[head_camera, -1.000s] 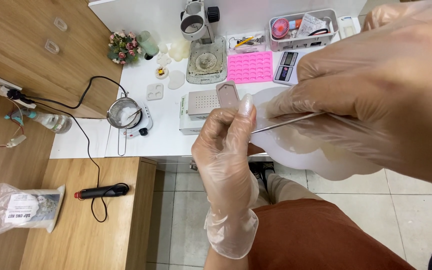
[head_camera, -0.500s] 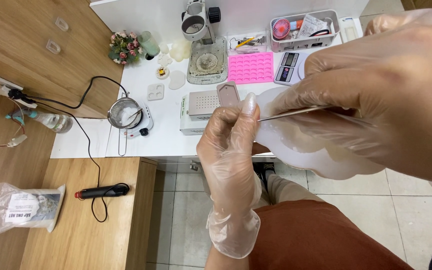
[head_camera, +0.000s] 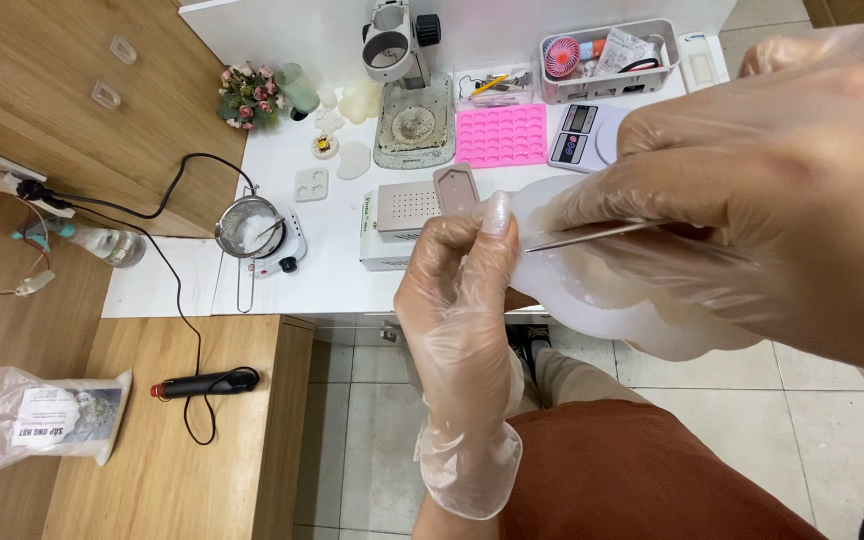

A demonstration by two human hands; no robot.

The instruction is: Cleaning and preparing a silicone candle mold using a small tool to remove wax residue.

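Both my hands wear clear plastic gloves and are raised close to the camera. My left hand (head_camera: pixel 462 300) pinches the left edge of a translucent white scalloped mould (head_camera: pixel 642 320), thumb on top. My right hand (head_camera: pixel 782 190) grips a thin metal pick (head_camera: pixel 592 236) whose tip touches the mould's upper face near my left thumb. My right hand hides much of the mould.
On the white table (head_camera: pixel 342 270) below stand a microscope (head_camera: pixel 407 70), a pink silicone mould (head_camera: pixel 500 135), a digital scale (head_camera: pixel 582 130), a grey tray of small items (head_camera: pixel 607 55), a strainer on a small burner (head_camera: pixel 252 230) and a white box (head_camera: pixel 397 215). A wooden bench (head_camera: pixel 152 430) carries a black-handled tool and a plastic bag.
My right hand and the pick have shifted slightly down and left along the mould. My left hand has risen a little, still gripping the mould's edge.
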